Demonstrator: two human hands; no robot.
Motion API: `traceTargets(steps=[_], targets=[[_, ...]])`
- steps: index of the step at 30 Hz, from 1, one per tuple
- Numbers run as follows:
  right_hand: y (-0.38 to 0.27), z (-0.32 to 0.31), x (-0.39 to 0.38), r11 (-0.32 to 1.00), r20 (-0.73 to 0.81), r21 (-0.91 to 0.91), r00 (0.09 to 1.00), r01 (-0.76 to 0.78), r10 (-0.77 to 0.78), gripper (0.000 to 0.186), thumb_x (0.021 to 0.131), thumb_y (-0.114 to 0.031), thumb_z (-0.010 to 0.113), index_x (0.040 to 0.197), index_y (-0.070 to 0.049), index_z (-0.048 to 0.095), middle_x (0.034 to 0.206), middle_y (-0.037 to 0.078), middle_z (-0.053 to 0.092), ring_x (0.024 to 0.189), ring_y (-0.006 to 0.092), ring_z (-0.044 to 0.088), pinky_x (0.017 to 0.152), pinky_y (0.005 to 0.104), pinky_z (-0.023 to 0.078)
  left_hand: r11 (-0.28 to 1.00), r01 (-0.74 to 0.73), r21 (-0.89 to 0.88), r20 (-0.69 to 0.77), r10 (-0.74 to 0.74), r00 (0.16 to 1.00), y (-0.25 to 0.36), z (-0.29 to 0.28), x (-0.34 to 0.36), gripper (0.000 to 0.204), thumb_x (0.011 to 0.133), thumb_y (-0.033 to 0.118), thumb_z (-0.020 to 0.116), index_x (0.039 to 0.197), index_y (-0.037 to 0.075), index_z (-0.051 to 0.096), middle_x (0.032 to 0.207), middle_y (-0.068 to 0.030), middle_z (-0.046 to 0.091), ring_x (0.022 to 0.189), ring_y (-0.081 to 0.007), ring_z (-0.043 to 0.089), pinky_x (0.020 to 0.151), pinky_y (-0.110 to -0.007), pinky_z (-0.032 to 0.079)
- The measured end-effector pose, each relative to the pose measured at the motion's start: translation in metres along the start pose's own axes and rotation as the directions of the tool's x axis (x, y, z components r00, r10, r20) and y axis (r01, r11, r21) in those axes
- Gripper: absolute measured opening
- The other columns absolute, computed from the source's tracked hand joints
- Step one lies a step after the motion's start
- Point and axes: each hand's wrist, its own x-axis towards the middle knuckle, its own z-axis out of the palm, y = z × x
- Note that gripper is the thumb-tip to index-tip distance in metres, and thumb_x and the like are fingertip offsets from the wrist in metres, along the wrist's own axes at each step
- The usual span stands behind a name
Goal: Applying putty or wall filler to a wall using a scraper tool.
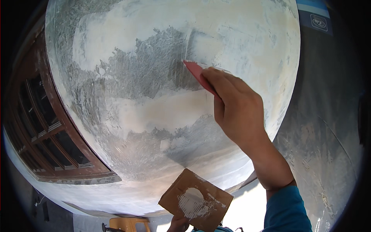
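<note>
My right hand (240, 102) is closed round a flat red putty scraper (198, 75). The scraper's edge meets the wall (147, 112), and white paste shows along it. Grey bare render alternates with white and cream putty across this wall. Low in the view, my left hand (179, 224) grips a square of brown cardboard (174, 193) by its lower edge. A mound of white putty (192, 201) sits on the cardboard, with smears toward its right side. Most of the left hand's fingers are hidden beneath the board.
To the left, a brown wooden window frame (73, 149) with dark panes borders the wall. A yellow plastic stool (129, 223) stands below. At the right is a grey, stained surface (313, 135), with a blue and dark sign (315, 17) above.
</note>
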Motion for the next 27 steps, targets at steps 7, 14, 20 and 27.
traceTargets(steps=[7, 14, 20, 27], targets=[[0.005, 0.027, 0.047, 0.974, -0.146, -0.148, 0.97, 0.173, -0.195, 0.014, 0.082, -0.004, 0.06, 0.096, -0.001, 0.062, 0.098, 0.012, 0.07, 0.088, 0.0279, 0.068, 0.072, 0.0383, 0.056, 0.995, 0.039, 0.096, -0.02, -0.037, 0.999, -0.014, -0.041, -0.01, 0.074, 0.069, -0.009, 0.05, 0.142, -0.005, 0.038, 0.13, -0.0187, 0.056, 0.123, -0.0339, 0.055, 0.104, -0.042, 0.045], [-0.021, -0.004, -0.057, 0.999, 0.348, 0.05, 0.937, -0.008, -0.01, 0.035, 0.08, 0.001, 0.066, 0.115, -0.005, 0.065, 0.11, 0.014, 0.071, 0.102, 0.0301, 0.07, 0.085, 0.0389, 0.058, 1.0, 0.001, -0.023, 0.087, 0.001, 0.996, 0.005, 0.01, -0.003, 0.073, 0.069, -0.01, 0.049, 0.141, -0.005, 0.04, 0.132, -0.019, 0.056, 0.125, -0.0342, 0.054, 0.106, -0.043, 0.044], [0.04, -0.029, 0.003, 0.992, -0.03, -0.103, 0.997, -0.067, 0.065, 0.044, 0.079, 0.009, 0.058, 0.12, -0.007, 0.067, 0.116, 0.014, 0.07, 0.103, 0.029, 0.069, 0.086, 0.0361, 0.056, 0.995, -0.046, 0.086, 0.051, 0.041, 0.998, -0.009, -0.021, 0.003, 0.064, 0.069, -0.009, 0.051, 0.132, -0.003, 0.042, 0.124, -0.0188, 0.055, 0.119, -0.0353, 0.053, 0.101, -0.046, 0.043], [0.088, 0.006, -0.007, 0.885, -0.04, -0.301, 0.923, 0.355, -0.383, 0.045, 0.075, 0.005, 0.065, 0.119, -0.002, 0.067, 0.123, 0.014, 0.068, 0.108, 0.0307, 0.066, 0.098, 0.0411, 0.053, 0.926, -0.184, 0.329, 0.049, 0.178, 0.983, -0.023, -0.044, 0.012, 0.041, 0.069, -0.006, 0.054, 0.108, 0.001, 0.049, 0.102, -0.0171, 0.056, 0.099, -0.0353, 0.055, 0.087, -0.047, 0.044]])
